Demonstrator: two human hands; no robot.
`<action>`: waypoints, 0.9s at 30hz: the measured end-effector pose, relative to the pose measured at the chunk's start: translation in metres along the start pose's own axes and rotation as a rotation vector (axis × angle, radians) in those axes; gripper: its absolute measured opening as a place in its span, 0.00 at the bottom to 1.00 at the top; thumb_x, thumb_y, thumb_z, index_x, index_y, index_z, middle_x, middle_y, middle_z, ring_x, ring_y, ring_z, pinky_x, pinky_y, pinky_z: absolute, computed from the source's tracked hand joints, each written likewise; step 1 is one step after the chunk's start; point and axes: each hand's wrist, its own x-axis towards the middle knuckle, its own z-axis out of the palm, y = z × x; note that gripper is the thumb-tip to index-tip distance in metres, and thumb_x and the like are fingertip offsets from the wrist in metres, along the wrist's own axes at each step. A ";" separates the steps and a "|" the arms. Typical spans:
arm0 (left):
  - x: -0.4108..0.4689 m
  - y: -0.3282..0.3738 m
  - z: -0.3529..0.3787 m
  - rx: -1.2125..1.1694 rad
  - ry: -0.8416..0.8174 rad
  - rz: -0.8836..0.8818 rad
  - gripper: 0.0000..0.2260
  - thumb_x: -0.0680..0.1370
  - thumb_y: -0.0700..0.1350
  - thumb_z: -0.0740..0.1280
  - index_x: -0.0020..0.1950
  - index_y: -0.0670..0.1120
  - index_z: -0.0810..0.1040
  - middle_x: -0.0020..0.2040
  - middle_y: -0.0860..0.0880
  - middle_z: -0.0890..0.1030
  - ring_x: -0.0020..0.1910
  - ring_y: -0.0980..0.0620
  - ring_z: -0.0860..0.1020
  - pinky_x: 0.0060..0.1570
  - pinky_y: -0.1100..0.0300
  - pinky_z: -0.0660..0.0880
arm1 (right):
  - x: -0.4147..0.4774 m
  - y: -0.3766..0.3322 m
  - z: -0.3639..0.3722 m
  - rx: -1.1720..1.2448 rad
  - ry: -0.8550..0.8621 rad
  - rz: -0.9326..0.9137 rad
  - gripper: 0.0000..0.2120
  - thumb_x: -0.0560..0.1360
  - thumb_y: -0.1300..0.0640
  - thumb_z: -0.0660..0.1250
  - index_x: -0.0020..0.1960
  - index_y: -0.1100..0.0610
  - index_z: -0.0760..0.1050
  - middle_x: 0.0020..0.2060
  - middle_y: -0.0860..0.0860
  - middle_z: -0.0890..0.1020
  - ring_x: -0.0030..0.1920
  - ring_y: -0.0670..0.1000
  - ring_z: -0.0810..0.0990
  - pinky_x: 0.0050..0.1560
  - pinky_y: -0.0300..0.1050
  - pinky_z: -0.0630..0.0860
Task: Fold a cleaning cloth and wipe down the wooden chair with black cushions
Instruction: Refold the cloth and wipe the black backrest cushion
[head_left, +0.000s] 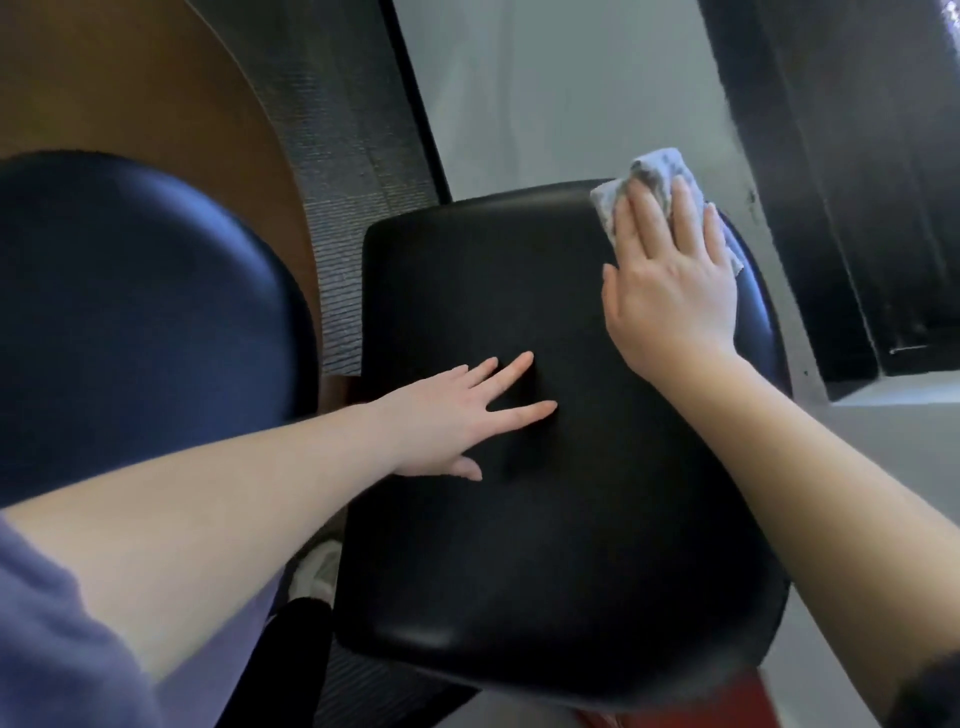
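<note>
Right hand (675, 280) presses the cloth (660, 166) onto the black seat cushion (519, 545) at its 1 o'clock corner.
Its fingers lie straight and close together, flat over the pale cloth (which pokes out past the fingertips); the left hand (457, 415) rests on the cushion toward 9 o'clock of its centre, fingers straight and spread, holding nothing; a second dark cushion (140, 322) sits at the frame's 9 o'clock; a brown wooden surface (130, 93) at 11 o'clock.
</note>
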 end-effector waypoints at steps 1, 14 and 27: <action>0.001 0.003 -0.005 -0.037 0.006 -0.017 0.44 0.77 0.58 0.67 0.77 0.61 0.33 0.78 0.44 0.32 0.79 0.40 0.49 0.76 0.48 0.56 | -0.008 0.005 -0.002 0.028 0.013 0.023 0.27 0.82 0.54 0.55 0.78 0.62 0.55 0.77 0.57 0.58 0.77 0.63 0.52 0.76 0.59 0.48; 0.035 0.038 -0.072 -0.631 0.386 -0.207 0.28 0.79 0.49 0.67 0.78 0.53 0.61 0.74 0.54 0.64 0.68 0.53 0.70 0.66 0.54 0.70 | -0.092 0.043 -0.038 0.997 0.063 0.469 0.22 0.77 0.61 0.53 0.67 0.55 0.76 0.71 0.44 0.70 0.75 0.45 0.62 0.76 0.43 0.57; 0.078 0.079 -0.109 -1.099 0.396 -0.464 0.16 0.75 0.63 0.67 0.50 0.51 0.76 0.45 0.54 0.82 0.43 0.55 0.81 0.43 0.60 0.77 | -0.097 0.065 -0.047 1.370 0.129 0.708 0.22 0.76 0.68 0.57 0.60 0.51 0.80 0.58 0.43 0.82 0.62 0.40 0.77 0.66 0.46 0.73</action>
